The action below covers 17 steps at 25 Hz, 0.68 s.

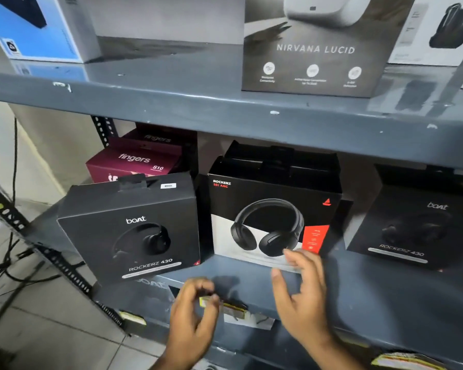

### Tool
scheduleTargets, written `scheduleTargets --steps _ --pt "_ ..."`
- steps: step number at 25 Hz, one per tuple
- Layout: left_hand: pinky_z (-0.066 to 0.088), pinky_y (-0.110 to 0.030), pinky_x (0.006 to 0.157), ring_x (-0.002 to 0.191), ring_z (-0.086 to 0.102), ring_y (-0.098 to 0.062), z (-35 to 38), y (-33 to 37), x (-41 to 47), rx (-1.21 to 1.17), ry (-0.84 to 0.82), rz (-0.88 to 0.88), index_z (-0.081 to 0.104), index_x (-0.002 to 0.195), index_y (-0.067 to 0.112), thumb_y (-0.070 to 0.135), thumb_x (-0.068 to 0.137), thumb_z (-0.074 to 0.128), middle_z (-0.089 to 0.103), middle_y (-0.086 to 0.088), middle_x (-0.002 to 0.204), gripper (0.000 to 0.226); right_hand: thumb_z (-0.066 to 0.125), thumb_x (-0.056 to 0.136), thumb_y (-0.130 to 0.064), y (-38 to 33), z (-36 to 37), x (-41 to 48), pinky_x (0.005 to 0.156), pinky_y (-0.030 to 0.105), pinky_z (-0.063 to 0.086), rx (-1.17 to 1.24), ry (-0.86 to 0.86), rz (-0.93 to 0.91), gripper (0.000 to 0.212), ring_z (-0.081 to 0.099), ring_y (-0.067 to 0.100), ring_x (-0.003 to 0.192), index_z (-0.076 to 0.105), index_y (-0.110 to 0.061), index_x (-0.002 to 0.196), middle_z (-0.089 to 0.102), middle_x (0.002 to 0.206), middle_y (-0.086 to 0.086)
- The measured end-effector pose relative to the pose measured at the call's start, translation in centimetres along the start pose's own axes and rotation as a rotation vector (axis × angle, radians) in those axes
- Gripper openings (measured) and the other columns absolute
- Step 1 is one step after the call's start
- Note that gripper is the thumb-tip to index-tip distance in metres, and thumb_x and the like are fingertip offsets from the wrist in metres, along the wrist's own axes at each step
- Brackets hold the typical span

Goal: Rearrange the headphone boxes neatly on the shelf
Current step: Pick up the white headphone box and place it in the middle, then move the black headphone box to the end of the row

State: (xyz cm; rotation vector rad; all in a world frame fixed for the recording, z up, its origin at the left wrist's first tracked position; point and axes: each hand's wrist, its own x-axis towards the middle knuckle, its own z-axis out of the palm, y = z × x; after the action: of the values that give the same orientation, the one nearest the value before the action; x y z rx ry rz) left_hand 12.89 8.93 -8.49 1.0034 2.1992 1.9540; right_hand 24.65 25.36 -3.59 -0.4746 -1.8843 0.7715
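Three headphone boxes stand along the front of the grey middle shelf. A dark Rockerz 430 box is at the left, turned slightly askew. A black-and-white Rockerz 551 ANC box stands in the middle, with another black box behind it. A second Rockerz 430 box is at the right. My right hand is spread just below the middle box's lower front edge, fingertips at it. My left hand hovers over the shelf's front lip with curled fingers, holding nothing.
Two maroon Fingers S10 boxes sit behind the left box. The upper shelf carries a Nirvana Lucid box, a blue box and a white box. Cables lie on the tiled floor at the left.
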Motion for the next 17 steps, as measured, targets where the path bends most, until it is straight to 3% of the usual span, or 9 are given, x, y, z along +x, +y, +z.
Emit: scheduleTargets --steps 1,3,5,7,9,11,14,17 --pt "0.051 -0.035 0.076 0.089 0.063 -0.016 -1.5 -0.4 -1.7 0.043 0.052 0.042 0.055 0.091 0.036 0.023 0.081 0.062 0.062 0.010 0.096 0.018 0.059 0.084 -0.022 -0.4 0.9 -0.1 0.095 0.024 0.045 0.052 -0.135 -0.012 0.031 0.055 0.006 0.109 0.057 -0.023 0.115 0.051 0.112 -0.013" --pt "0.046 -0.041 0.079 0.089 0.057 -0.020 -4.8 -0.9 -3.2 0.039 0.248 0.065 0.045 0.093 0.037 0.021 0.080 0.062 0.054 0.015 0.098 0.026 0.058 0.087 -0.019 -1.4 2.9 -0.2 0.097 0.033 0.047 0.103 -0.398 0.035 0.034 0.057 0.009 0.113 0.058 -0.023 0.120 0.056 0.117 -0.009" --pt "0.045 -0.034 0.092 0.102 0.057 -0.013 -8.0 -1.6 -2.3 0.023 0.480 0.010 0.042 0.111 0.033 0.021 0.082 0.060 0.052 0.011 0.115 0.037 0.057 0.088 -0.017 -2.1 5.4 0.2 0.105 0.039 0.043 0.114 -0.578 0.148 0.046 0.052 0.015 0.125 0.051 -0.017 0.134 0.054 0.132 0.000" --pt "0.034 -0.036 0.111 0.129 0.047 -0.017 -11.2 -1.9 -0.2 0.061 0.611 -0.210 0.038 0.139 0.017 0.032 0.087 0.056 0.044 -0.009 0.143 0.057 0.057 0.090 -0.013 -3.0 8.0 1.1 0.112 0.042 0.037 0.160 -0.653 0.296 0.058 0.045 0.016 0.133 0.037 -0.013 0.144 0.046 0.147 0.007" --pt "0.023 -0.030 0.116 0.144 0.031 -0.016 -13.3 -2.0 1.9 0.006 0.553 -0.374 0.025 0.152 0.010 0.033 0.099 0.046 0.029 -0.011 0.160 0.061 0.056 0.091 -0.010 -3.9 10.1 2.2 0.112 0.043 0.037 0.222 -0.679 0.426 0.065 0.043 0.020 0.136 0.027 -0.013 0.149 0.041 0.152 0.009" --pt "0.018 -0.027 0.118 0.144 0.027 -0.008 -14.0 -1.9 3.3 -0.017 0.463 -0.410 0.026 0.153 0.012 0.034 0.105 0.034 0.027 -0.005 0.163 0.054 0.053 0.092 -0.010 -4.6 11.7 3.0 0.112 0.047 0.037 0.243 -0.725 0.476 0.065 0.042 0.025 0.138 0.025 -0.016 0.150 0.043 0.152 0.008" --pt "0.021 -0.042 0.123 0.147 0.032 -0.015 -13.5 -1.5 3.9 -0.022 0.350 -0.392 0.036 0.151 0.012 0.034 0.105 0.032 0.037 -0.004 0.159 0.051 0.051 0.092 -0.014 -4.9 12.3 2.8 0.112 0.048 0.036 0.221 -0.773 0.478 0.064 0.041 0.025 0.138 0.027 -0.020 0.150 0.043 0.153 0.003" --pt "0.029 -0.041 0.120 0.141 0.042 -0.013 -13.5 -0.2 2.2 -0.055 0.372 -0.339 0.042 0.147 0.013 0.030 0.104 0.037 0.047 -0.002 0.153 0.046 0.053 0.090 -0.013 -5.2 11.2 1.9 0.108 0.049 0.041 0.236 -0.733 0.463 0.059 0.052 0.028 0.129 0.036 -0.020 0.146 0.052 0.145 0.006"
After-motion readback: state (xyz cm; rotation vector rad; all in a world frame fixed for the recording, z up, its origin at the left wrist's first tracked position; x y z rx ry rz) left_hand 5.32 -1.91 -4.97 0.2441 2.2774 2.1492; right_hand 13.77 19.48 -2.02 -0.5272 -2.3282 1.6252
